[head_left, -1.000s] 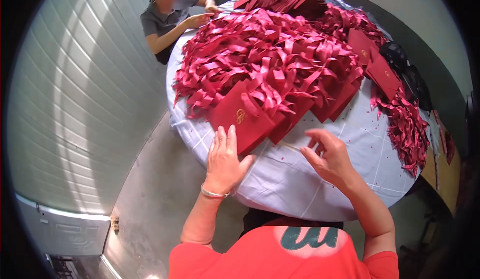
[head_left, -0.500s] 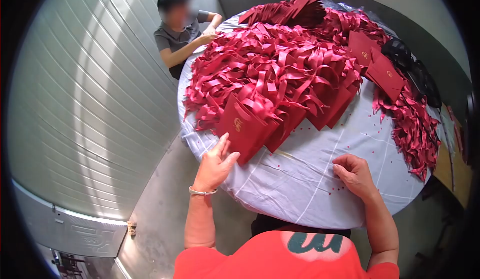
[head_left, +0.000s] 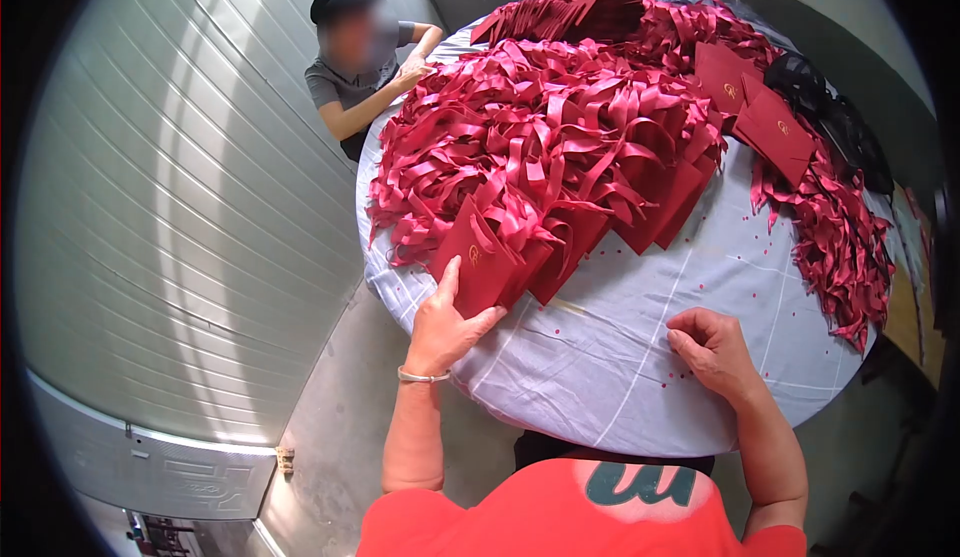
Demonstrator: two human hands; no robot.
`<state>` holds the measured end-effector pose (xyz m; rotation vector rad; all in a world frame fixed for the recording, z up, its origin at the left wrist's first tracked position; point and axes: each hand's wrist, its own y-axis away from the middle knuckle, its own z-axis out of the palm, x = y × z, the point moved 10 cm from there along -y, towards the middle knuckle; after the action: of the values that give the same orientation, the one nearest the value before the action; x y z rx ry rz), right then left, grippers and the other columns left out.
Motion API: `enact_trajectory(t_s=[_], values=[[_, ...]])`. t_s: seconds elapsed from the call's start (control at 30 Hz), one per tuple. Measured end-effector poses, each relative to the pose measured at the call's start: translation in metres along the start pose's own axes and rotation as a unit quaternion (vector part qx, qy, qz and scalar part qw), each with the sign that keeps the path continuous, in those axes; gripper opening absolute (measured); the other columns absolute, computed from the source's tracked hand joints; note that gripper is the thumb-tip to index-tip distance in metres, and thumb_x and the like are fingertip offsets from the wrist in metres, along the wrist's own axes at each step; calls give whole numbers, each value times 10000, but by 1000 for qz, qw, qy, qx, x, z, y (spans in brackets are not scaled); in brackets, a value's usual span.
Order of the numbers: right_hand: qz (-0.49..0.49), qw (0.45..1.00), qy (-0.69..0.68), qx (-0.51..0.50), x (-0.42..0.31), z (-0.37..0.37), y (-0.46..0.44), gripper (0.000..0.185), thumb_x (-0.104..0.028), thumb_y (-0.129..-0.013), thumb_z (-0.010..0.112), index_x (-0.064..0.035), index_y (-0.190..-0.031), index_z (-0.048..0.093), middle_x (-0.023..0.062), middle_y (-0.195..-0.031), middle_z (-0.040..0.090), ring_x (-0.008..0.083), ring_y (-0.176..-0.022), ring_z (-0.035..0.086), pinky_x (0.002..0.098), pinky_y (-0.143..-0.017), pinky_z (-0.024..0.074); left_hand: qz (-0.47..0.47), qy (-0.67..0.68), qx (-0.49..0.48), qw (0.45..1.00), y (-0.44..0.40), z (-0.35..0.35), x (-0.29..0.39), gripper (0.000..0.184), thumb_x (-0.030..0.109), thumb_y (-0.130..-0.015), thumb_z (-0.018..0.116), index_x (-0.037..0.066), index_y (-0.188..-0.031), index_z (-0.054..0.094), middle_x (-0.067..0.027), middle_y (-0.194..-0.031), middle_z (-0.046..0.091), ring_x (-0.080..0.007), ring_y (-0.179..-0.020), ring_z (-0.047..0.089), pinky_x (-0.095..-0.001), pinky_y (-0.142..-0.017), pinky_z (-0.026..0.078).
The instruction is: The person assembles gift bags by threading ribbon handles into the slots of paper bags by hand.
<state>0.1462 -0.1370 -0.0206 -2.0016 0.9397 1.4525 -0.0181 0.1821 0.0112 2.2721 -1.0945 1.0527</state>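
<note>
My left hand [head_left: 446, 331] rests against the lower edge of a dark red bag [head_left: 470, 263] with a gold emblem, its thumb and fingers apart. That bag leans on more red bags at the near left of a large heap of red ribbons [head_left: 540, 137]. Over the cloth at the right, my right hand [head_left: 708, 349] hovers or rests with curled fingers; whether anything small is between the fingertips cannot be made out. More red bags [head_left: 670, 207] stick out from under the ribbons between and above my hands.
A round table with a pale checked cloth [head_left: 600, 387] carries the heap. Flat red bags [head_left: 776, 133], black plastic [head_left: 850, 147] and another ribbon pile [head_left: 840, 247] lie at right. A person in a dark cap [head_left: 352, 77] is at the far left edge.
My left hand has spread against the bag's lower edge, and the bag stands closer against the others. My right hand has moved right and down, away from the bags, since the earliest frame.
</note>
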Motion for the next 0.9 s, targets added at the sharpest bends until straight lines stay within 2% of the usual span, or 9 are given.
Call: enact_trajectory(t_s=[0.2, 0.37, 0.47, 0.5, 0.57, 0.63, 0.77, 0.83, 0.9], values=[[-9, 999, 53, -3, -6, 2, 0, 161, -92, -872, 694, 31, -976, 689, 107, -794, 710, 111, -634, 630, 264, -591, 517, 38, 191, 4, 981, 1, -7, -18, 997, 76, -698, 862, -74, -1495, 281, -219, -1508, 408, -229, -1393, 407, -326, -1133, 353], [-18, 998, 63, 4, -11, -1, 2, 162, -102, -859, 701, 18, -967, 695, 124, -771, 696, 141, -613, 642, 279, -582, 515, 47, 195, 6, 980, 2, -3, -11, 997, 89, -702, 865, -84, -1490, 279, -230, -1513, 395, -238, -1405, 389, -320, -1138, 341], [-17, 997, 76, 0, -9, 0, 2, 157, -103, -850, 703, 12, -957, 700, 133, -763, 687, 160, -621, 652, 285, -589, 517, 82, 71, 40, 993, 1, 3, -6, 1005, 146, -709, 868, -90, -1487, 277, -265, -1493, 408, -271, -1382, 429, -335, -1122, 365], [-25, 996, 81, 12, -12, -1, 2, 148, -110, -841, 696, 0, -940, 706, 135, -770, 687, 183, -633, 665, 307, -601, 526, 92, 7, 32, 995, 7, 6, 8, 1006, 242, -725, 849, -88, -1485, 279, -307, -1487, 389, -341, -1393, 417, -368, -1130, 358], [-54, 994, 94, 7, -15, -1, 2, 154, -134, -837, 681, -16, -933, 706, 142, -798, 698, 237, -670, 684, 347, -633, 541, 129, -187, 24, 973, 8, 20, 17, 991, 313, -745, 804, -87, -1483, 277, -331, -1486, 363, -407, -1393, 389, -404, -1132, 354], [-112, 986, 124, 27, -17, -2, 5, 165, -132, -845, 699, -17, -963, 704, 130, -789, 700, 195, -673, 671, 320, -641, 536, 187, -283, 43, 940, 6, 35, 22, 924, 321, -797, 733, -92, -1481, 270, -342, -1490, 343, -446, -1381, 380, -439, -1122, 366], [-116, 984, 135, 16, -19, 0, 4, 170, -160, -844, 698, -35, -959, 701, 147, -791, 693, 258, -687, 673, 344, -659, 545, 151, -331, 6, 931, -25, 56, 45, 903, 356, -813, 720, -142, -1440, 300, -391, -1447, 360, -482, -1320, 442, -445, -1085, 406], [-118, 984, 135, 20, -20, -4, 8, 174, -143, -850, 701, -27, -979, 698, 121, -804, 697, 208, -695, 667, 328, -655, 538, 196, -327, 16, 924, -33, 66, 48, 914, 359, -811, 727, -152, -1434, 296, -403, -1443, 353, -497, -1325, 424, -445, -1090, 398], [-57, 998, 4, -2, -14, -12, 6, 193, -124, -866, 703, -17, -1026, 687, 82, -841, 695, 135, -713, 637, 286, -655, 522, 190, -334, 47, 922, -34, 64, 52, 936, 349, -802, 741, -149, -1445, 278, -413, -1442, 342, -497, -1343, 399, -439, -1104, 382]])
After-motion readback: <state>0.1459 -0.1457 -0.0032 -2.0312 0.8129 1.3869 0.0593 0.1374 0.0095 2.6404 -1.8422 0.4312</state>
